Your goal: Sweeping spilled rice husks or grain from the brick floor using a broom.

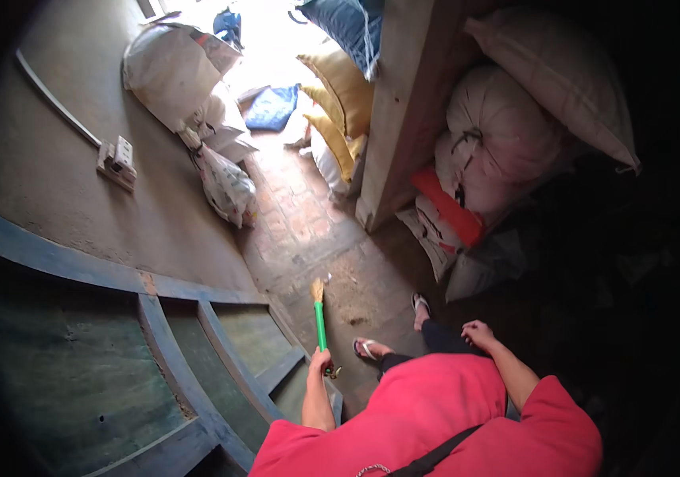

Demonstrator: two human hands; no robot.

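Note:
My left hand (320,361) is closed around the green handle of a broom (320,325), low in the picture beside the wooden door. The broom's straw-coloured bristle end points away from me over the floor. Just to the right of the bristles lies a patch of loose brownish debris (352,298), with a small whitish bit near it. My right hand (478,334) hangs beside my dark trousers, fingers partly curled, with no object visible in it. Both my feet, in light-strapped sandals (366,349), stand near the debris.
A blue-framed wooden door (209,340) is at the left, below a wall socket (118,162). Stuffed white sacks (173,71) line the left wall; yellow sacks (343,95) stand by a wooden post (396,107). Large tied sacks (495,125) and a red cloth (450,206) are at the right.

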